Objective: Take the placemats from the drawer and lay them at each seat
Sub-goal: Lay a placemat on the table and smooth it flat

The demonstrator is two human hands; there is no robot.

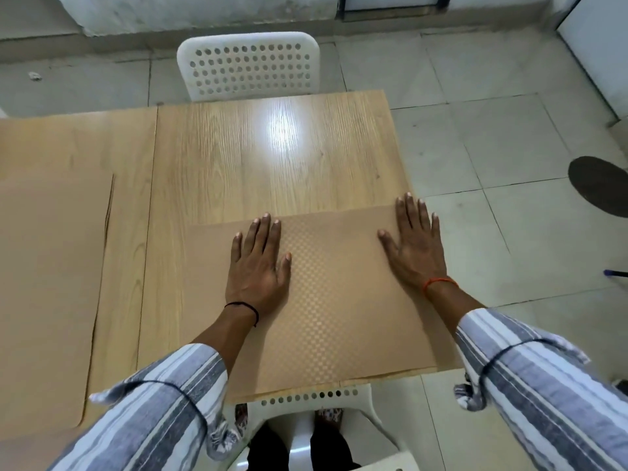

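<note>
A tan placemat (336, 294) with a fine checker texture lies flat on the near right part of the wooden table (258, 158), in front of the near white chair (316, 399). My left hand (258, 266) rests palm down on its left half, fingers spread. My right hand (414, 246) presses flat on its far right corner, at the table's right edge. A second tan placemat (47, 283) lies on the left part of the table, its left side cut off by the frame.
A white perforated chair (249, 68) stands at the table's far side. Grey tiled floor surrounds the table. A dark round mat (598, 185) lies on the floor at the right. A seam (149, 212) divides the tabletop.
</note>
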